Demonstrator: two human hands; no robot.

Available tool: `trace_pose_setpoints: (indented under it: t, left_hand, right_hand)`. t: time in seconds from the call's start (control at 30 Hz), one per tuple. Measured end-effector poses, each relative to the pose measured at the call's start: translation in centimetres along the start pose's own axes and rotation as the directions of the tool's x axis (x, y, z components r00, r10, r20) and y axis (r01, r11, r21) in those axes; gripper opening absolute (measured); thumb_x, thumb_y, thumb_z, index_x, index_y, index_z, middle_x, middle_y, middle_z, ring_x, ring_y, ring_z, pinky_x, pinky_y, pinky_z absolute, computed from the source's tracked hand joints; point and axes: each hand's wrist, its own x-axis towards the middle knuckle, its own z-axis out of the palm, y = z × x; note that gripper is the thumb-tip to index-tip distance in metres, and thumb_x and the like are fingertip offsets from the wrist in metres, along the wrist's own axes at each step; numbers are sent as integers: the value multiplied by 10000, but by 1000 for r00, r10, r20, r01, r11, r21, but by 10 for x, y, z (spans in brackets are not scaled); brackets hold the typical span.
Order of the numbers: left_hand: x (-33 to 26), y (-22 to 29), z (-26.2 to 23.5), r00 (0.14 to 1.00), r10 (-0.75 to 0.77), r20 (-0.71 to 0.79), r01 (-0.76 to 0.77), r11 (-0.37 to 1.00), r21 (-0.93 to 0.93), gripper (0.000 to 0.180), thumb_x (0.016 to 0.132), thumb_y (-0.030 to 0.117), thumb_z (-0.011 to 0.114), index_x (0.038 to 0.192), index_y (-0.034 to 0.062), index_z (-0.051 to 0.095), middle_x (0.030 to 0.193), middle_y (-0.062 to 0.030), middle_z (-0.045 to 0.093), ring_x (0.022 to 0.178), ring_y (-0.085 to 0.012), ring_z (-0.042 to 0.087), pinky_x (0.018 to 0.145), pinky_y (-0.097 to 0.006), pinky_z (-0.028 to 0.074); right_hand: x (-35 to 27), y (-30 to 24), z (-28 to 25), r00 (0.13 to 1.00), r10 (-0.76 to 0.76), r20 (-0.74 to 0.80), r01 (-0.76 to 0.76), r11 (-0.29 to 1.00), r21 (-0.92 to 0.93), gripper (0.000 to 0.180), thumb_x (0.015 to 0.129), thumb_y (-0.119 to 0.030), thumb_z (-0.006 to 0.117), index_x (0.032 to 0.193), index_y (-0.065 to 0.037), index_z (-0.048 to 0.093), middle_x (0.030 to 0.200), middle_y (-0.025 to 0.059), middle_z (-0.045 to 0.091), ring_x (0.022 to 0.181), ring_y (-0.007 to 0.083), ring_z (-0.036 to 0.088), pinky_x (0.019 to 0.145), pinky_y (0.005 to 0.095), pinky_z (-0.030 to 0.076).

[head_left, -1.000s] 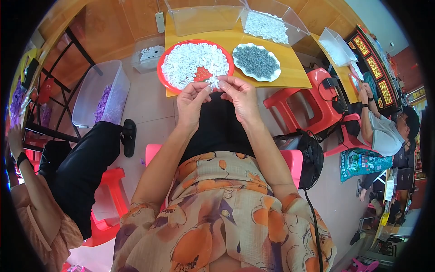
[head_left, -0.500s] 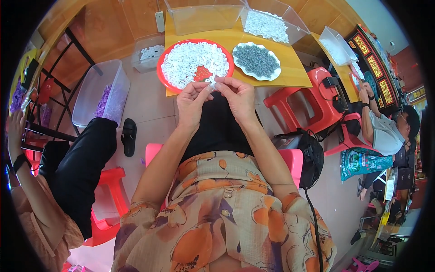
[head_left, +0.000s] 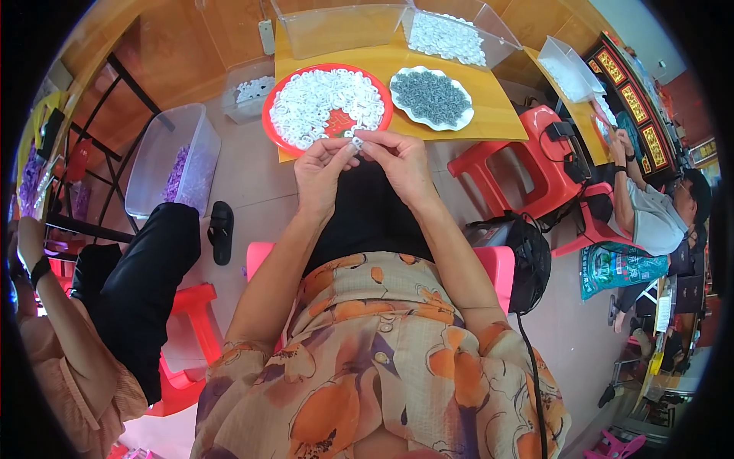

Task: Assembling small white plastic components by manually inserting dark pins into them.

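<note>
A small white plastic piece (head_left: 357,144) with dark spots is pinched between the fingertips of both hands. My left hand (head_left: 319,172) grips it from the left with thumb and forefinger. Closed on its other side is my right hand (head_left: 404,168). Just beyond the fingers, a round red tray (head_left: 269,125) holds a heap of white looped plastic pieces (head_left: 310,103), with a bare red patch by my fingertips. Right of it, a white scalloped plate (head_left: 464,121) carries many tiny grey parts (head_left: 430,98), too small to name.
Clear plastic bins (head_left: 336,34) stand along the table's (head_left: 489,115) far side, one holding white pieces (head_left: 447,40). A red stool (head_left: 535,164) and a black bag (head_left: 527,260) are at right. At left, a person's leg (head_left: 145,260) is beside a bin of purple pieces (head_left: 191,176).
The white piece has turned between my fingers and its dark spots now show. Both hands stay close together near the tray. The person at left has lowered a hand.
</note>
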Motion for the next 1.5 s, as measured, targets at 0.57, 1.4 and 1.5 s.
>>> trace_pose_setpoints:
  t: [0.57, 1.4, 1.5]
  left_hand:
    - [-2, -5, 1, 999, -33, -28, 34, 999, 12, 123, 976, 37, 756, 1083, -7, 714, 934, -95, 764, 786, -130, 720, 695, -226, 551]
    - [-2, 3, 3, 953, 119, 277, -114, 993, -33, 279, 1077, 157, 638, 1284, -11, 717, 1246, -61, 674, 1153, -137, 604, 1034, -312, 471]
    - [-4, 8, 9, 955, 111, 274, -105, 994, -38, 287, 1080, 155, 631, 1293, -21, 711, 1253, -65, 671, 1154, -142, 608, 1046, -320, 474]
  right_hand:
    - [-2, -5, -1, 1000, -18, 3, 18, 990, -141, 222, 981, -5, 699, 1183, 10, 789, 988, 55, 786, 833, 82, 674, 790, 239, 558]
    - [-17, -36, -1, 993, 91, 78, -113, 928, 356, 227, 938, -31, 783, 1018, -117, 589, 905, 31, 712, 778, 96, 632, 708, 230, 503]
    - [-17, -33, -3, 992, 89, 85, -115, 919, 377, 232, 946, -21, 775, 1004, -126, 577, 904, 25, 710, 790, 98, 638, 714, 239, 511]
